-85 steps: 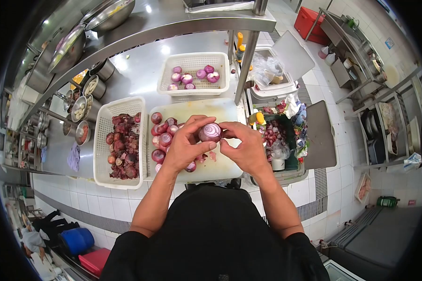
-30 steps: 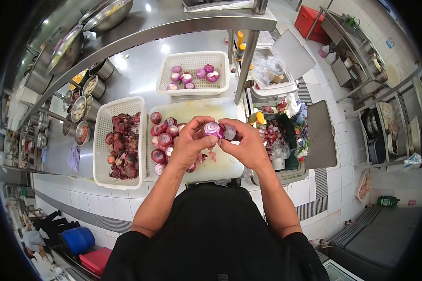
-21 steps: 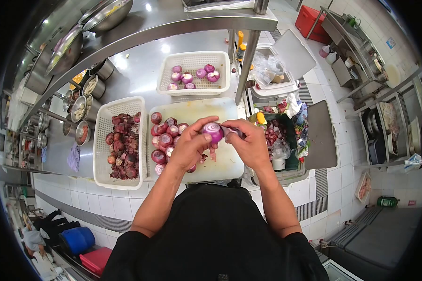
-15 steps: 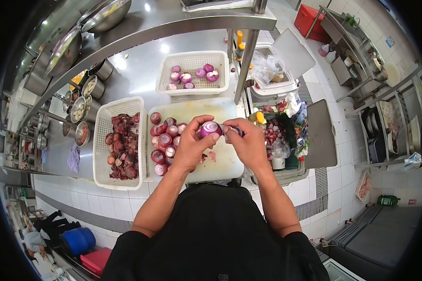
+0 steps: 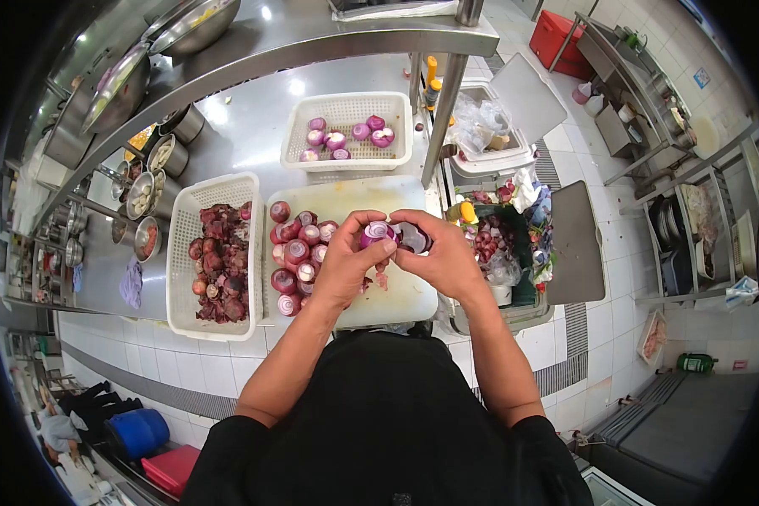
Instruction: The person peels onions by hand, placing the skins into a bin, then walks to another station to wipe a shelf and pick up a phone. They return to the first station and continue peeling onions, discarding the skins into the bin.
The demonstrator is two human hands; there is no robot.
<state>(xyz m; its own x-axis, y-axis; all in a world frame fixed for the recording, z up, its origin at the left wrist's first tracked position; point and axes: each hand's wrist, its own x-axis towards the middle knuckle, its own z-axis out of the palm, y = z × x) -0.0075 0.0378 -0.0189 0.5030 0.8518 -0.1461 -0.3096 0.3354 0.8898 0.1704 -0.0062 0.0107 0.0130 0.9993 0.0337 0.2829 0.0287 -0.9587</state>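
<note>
My left hand (image 5: 350, 261) is closed round a red onion (image 5: 379, 234) whose cut end, with white and purple rings, faces up. A loose piece of purple onion skin (image 5: 414, 239) curves inside the fingers of my right hand (image 5: 444, 260), whose fingertips meet the onion's right side. Both hands are above a white cutting board (image 5: 401, 295). Beside my left hand, several trimmed red onions (image 5: 297, 253) sit in a heap on the board. Small peel scraps (image 5: 382, 279) lie beneath my hands.
Left of the board is a white basket (image 5: 173, 261) with dark unpeeled onions. Behind it, another white basket (image 5: 293, 118) holds peeled onions. A waste bin (image 5: 527, 287) with onion skins stands at right. A steel shelf post (image 5: 444, 118) rises near the board's far right corner.
My right hand has closed in on the onion, its fingertips now against it. The purple skin shows more openly between the right fingers. The left hand has barely shifted.
</note>
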